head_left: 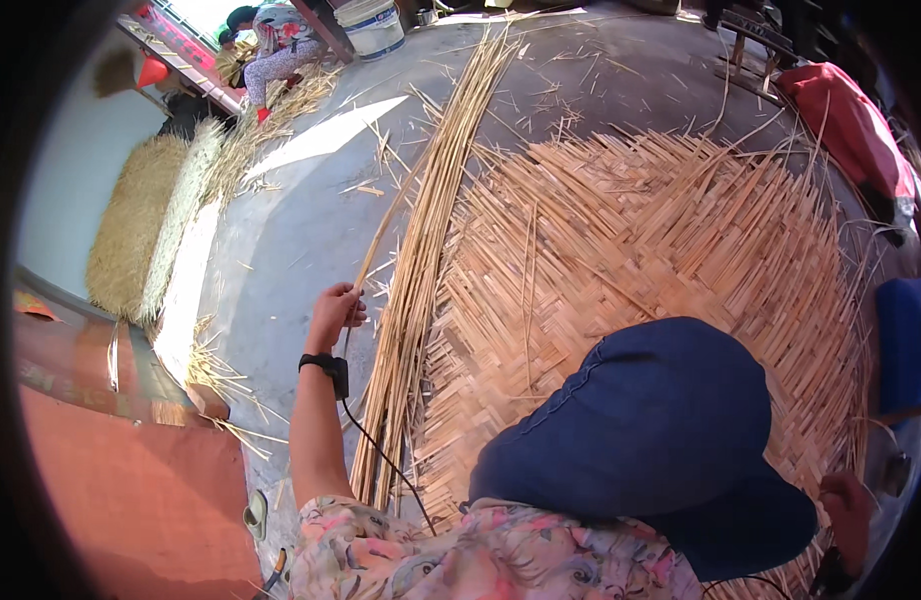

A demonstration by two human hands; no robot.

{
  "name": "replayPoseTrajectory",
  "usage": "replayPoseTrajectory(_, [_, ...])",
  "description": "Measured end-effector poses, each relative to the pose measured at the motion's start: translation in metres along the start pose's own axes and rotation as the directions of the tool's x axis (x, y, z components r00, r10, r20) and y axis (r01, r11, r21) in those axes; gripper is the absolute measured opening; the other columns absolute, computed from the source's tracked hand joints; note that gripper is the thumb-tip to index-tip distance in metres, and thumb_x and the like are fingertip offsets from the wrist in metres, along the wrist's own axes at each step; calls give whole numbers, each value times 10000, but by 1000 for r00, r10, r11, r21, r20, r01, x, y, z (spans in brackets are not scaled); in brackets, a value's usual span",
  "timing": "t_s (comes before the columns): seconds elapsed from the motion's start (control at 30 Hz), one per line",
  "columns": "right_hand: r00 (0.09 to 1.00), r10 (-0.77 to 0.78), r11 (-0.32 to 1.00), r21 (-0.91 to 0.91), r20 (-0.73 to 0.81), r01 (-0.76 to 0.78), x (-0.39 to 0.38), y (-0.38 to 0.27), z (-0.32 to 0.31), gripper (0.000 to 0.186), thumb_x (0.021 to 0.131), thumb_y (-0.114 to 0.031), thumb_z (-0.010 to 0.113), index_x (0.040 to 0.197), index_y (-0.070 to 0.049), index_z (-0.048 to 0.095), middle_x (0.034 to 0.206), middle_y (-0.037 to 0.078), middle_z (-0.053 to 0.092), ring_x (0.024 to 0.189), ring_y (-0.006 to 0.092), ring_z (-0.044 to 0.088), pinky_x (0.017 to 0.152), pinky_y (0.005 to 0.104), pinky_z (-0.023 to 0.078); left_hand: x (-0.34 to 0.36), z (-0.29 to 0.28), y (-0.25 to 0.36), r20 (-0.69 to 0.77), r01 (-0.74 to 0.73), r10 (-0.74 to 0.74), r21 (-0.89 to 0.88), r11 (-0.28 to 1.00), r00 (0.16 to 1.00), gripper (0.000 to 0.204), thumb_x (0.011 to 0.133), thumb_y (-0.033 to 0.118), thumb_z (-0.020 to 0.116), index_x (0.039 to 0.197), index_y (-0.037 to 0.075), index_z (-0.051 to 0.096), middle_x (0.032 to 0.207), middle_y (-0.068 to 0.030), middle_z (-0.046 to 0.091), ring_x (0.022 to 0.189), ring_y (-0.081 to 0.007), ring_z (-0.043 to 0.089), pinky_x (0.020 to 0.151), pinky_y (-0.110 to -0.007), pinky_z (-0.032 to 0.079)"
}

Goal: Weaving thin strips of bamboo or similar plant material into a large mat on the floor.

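Note:
My left hand (338, 314) is closed in a pinch on a long, thin reed strip (386, 222), which slants up and away toward a long bundle of reed strips (436, 220). The bundle lies on the floor just right of this hand, along the left edge of a large woven reed mat (581, 240). On the mat's far right side is my right hand (847, 512), in shade with its fingers curled; what they hold, if anything, cannot be made out. A dark blue cap (641, 420) hides the near middle of the mat.
Loose strips litter the grey floor (281, 240). At the far left another person (281, 50) sits near a white bucket (371, 28). A small wooden stool (751, 45) and red cloth (846, 125) are at the far right. An orange-red sheet (151, 500) covers the near left.

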State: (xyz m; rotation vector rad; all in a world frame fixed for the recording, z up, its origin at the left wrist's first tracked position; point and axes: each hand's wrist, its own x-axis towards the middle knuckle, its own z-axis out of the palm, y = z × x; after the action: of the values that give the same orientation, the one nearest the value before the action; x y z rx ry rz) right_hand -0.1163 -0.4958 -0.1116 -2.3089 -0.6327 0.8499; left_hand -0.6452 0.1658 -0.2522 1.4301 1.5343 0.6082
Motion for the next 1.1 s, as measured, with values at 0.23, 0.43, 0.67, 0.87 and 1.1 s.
replayPoseTrajectory(0.23, [934, -94, 992, -44, 346, 116, 5, -42, 65, 223, 803, -76, 628, 1013, 1, 623, 865, 76, 629, 800, 158, 630, 750, 282, 502, -1, -33, -12, -126, 53, 43, 668, 743, 991, 175, 910, 152, 635, 918, -6, 709, 740, -96, 698, 649, -168, 683, 568, -305, 527])
replayPoseTrajectory(0.43, [981, -177, 982, 76, 84, 171, 33, -98, 71, 244, 811, -37, 621, 1051, 1, 628, 953, 77, 629, 890, 171, 642, 821, 288, 502, -37, 85, 142, 266, -338, 515, -505, 794, 815, 274, 997, 197, 605, 1218, 37, 633, 1021, -47, 718, 968, -137, 646, 836, -284, 470])
replayPoseTrajectory(0.67, [681, -718, 641, 242, -144, 728, 148, -179, 137, 957, 778, -290, 816, 1507, -24, 256, 1493, 174, 383, 1429, 296, 342, 1179, 407, 251, -166, 265, 295, 488, -417, 844, -735, 534, 220, 210, 958, 86, 625, 1160, 34, 649, 1049, -104, 729, 959, -183, 689, 805, -285, 510])
replayPoseTrajectory(0.87, [818, -536, 769, 279, -209, 576, 136, -138, 111, 502, 893, -204, 713, 1329, -76, 501, 983, 49, 649, 935, 139, 610, 842, 327, 483, -185, 346, 335, 151, -191, 977, -965, 178, 151, 183, 1014, 100, 544, 1185, 55, 589, 1145, -126, 672, 1086, -200, 654, 858, -293, 524])
replayPoseTrajectory(1.1, [944, -161, 961, 173, -287, 217, 141, -18, 120, 234, 946, -282, 583, 956, -60, 656, 811, 106, 662, 794, 263, 646, 701, 383, 481, -157, 475, 211, 834, 200, 439, -518, 831, 335, 106, 972, 27, 587, 1066, 66, 557, 1097, -129, 649, 1034, -261, 678, 819, -339, 608])
